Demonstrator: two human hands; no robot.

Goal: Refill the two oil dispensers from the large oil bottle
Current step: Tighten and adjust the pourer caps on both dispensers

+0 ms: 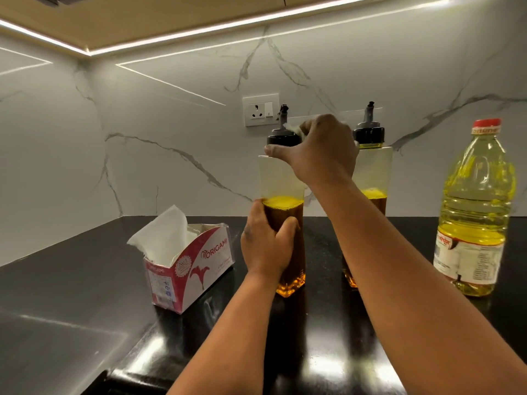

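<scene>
So far, not much looks done. Both dispensers sit on the dark tabletop (85, 280), w/ oil only about halfway up each; upper halves are clear and empty. The large oil bottle (474, 212) stands upright at the far right, well apart from the hands, red cap on, so prob. no pouring has happened from it yet, judging by how things lie.

Step in hand looks like opening the first one. Left hand (268, 243) has its grip wrapped round the lower body of the near dispenser (282, 178), fingers curled on the dark oil section, steadying it on the tabletop. Right hand (322, 149) is up at the black cap (281, 139), thumb under the cap's rim, fingers curled round the back of it; there seems to be a bit of whitish tissue tucked in that grip, but it's too hidden to be sure. Cap is on, spout pointing up.

The second dispenser (370, 169) is just behind the right forearm, capped, untouched.

A tissue box (188, 266) sits to the left, one sheet sticking up, near but not touching the dispenser.

Left to do, as I judge it: cap off no. 1, uncap the big bottle, pour, recap; then same for no. 2. Basically the whole refill remains.
</scene>
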